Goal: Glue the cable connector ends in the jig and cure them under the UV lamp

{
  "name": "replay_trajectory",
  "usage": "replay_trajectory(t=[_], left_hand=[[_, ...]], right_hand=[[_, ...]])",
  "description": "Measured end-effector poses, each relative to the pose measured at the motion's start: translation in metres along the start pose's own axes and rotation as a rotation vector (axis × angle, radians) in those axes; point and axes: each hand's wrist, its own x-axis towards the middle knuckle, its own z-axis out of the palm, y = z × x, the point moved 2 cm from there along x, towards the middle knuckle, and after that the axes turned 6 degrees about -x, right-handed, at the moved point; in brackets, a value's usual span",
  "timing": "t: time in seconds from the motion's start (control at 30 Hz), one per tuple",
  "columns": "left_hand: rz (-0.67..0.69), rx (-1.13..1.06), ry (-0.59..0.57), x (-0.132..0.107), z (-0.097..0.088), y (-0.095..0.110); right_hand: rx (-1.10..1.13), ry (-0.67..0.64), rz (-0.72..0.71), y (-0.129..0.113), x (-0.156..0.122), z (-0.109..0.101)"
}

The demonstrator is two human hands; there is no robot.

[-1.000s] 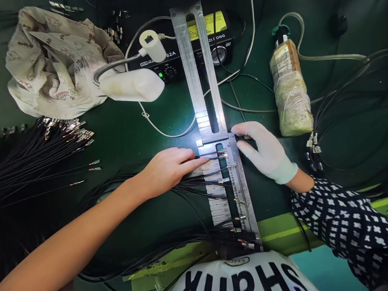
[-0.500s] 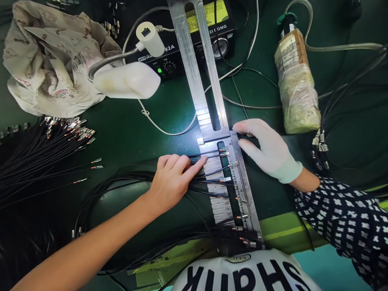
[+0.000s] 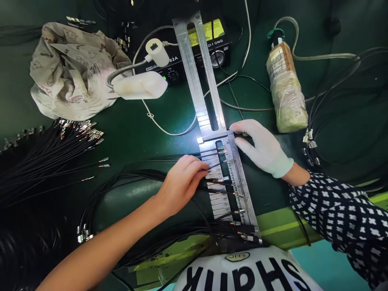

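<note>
A long metal jig [image 3: 242, 184] runs from the desk's front edge toward the back, lit by a lamp. Several black wires [image 3: 222, 193] with metal terminal ends lie across its slotted comb. My bare left hand [image 3: 182, 182] rests on the wires at the jig's left side, fingers closed together on one black wire about a third of the way down the comb. My right hand [image 3: 265, 149], in a white glove, lies flat against the jig's right edge near its upper end, fingers stretched out and holding nothing.
A white gooseneck lamp [image 3: 139, 85] and a black control box [image 3: 214, 42] stand at the back. A crumpled cloth [image 3: 72, 68] lies back left, and a plastic-wrapped bottle [image 3: 286, 95] back right. A thick bundle of terminated black wires [image 3: 45, 159] fans out at left. More wires loop at right.
My left hand has slid down the jig toward me, from the top wires to lower ones. The gloved right hand has stayed in place. The view shifted slightly.
</note>
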Motion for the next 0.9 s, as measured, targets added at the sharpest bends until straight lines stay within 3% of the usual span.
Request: replay_trajectory(t=[0.13,0.47,0.67,0.77,0.9], left_hand=[[0.072,0.051,0.051,-0.001,-0.008,-0.014],[0.278,0.185,-0.126,0.011,-0.011,-0.030],[0.295,0.243,-0.084,0.012,-0.005,-0.032],[0.323,0.401,-0.010,0.001,-0.002,-0.027],[0.207,0.647,0.040,-0.015,0.004,-0.020]], right_hand=[[-0.003,-0.005,-0.010,0.000,0.000,0.000],[-0.004,-0.009,-0.009,0.000,0.000,0.000],[-0.001,-0.012,-0.015,0.000,0.001,0.001],[-0.002,-0.016,-0.014,0.002,0.001,0.000],[-0.110,-0.022,0.031,-0.001,-0.001,0.002]])
